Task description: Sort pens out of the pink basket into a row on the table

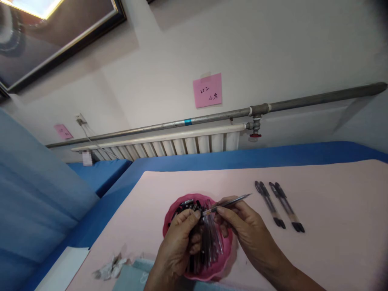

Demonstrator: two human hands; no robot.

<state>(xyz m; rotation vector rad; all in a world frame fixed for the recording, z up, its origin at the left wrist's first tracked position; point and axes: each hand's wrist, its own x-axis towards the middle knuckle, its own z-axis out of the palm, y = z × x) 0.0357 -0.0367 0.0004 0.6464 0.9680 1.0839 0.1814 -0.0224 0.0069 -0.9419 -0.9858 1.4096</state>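
Observation:
Over a pink bowl (222, 270) my two hands meet at a slim pen refill (232, 202), dark along most of its length with a clear rear part. My right hand (248, 226) pinches it near the middle, its thin tip pointing up and to the right. The rear end reaches the closed thumb and fingertips of my left hand (180, 238). Small and dark, whatever else lies at those fingertips cannot be made out. Inside the bowl, clear pen barrels (214, 238) lie beside black pen caps (186, 203), partly hidden by my hands.
Several capped black pens (285, 202) lie to the right on the pink sheet (339, 226). Crumpled white tissue (110, 267) and a blue-green packet (130, 279) are at front left. Beyond the blue bed edge (212, 159) are a radiator (190, 145) and a pipe (318, 99).

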